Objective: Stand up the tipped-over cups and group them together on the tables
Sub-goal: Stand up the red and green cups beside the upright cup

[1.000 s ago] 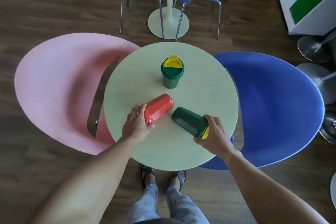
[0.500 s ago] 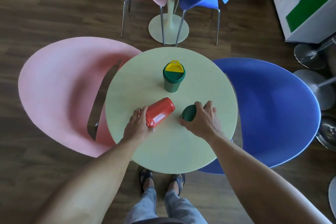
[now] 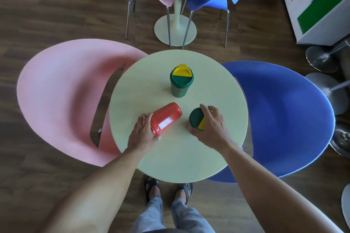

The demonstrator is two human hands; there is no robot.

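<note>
On the round pale-green table [image 3: 178, 159] a dark green cup with a green-and-yellow lid [image 3: 181, 83] stands upright near the far side. A red cup [image 3: 165, 118] lies on its side at the middle left, lid end toward me, with my left hand [image 3: 142, 134] wrapped around that end. A second dark green cup [image 3: 197, 120] now stands upright at the middle right, its green-and-yellow lid facing up. My right hand [image 3: 213, 128] grips its lid rim and side from the right.
A pink chair [image 3: 62, 100] hugs the table's left edge and a blue chair [image 3: 284, 115] its right. Farther back stand another table's white pedestal [image 3: 175, 28], two more chairs, and a white cabinet [image 3: 322, 9]. My sandalled feet show below the table's near edge.
My right hand turned the tipped green cup from lying on its side to upright, lid on top. My left hand stayed on the red cup, which still lies down.
</note>
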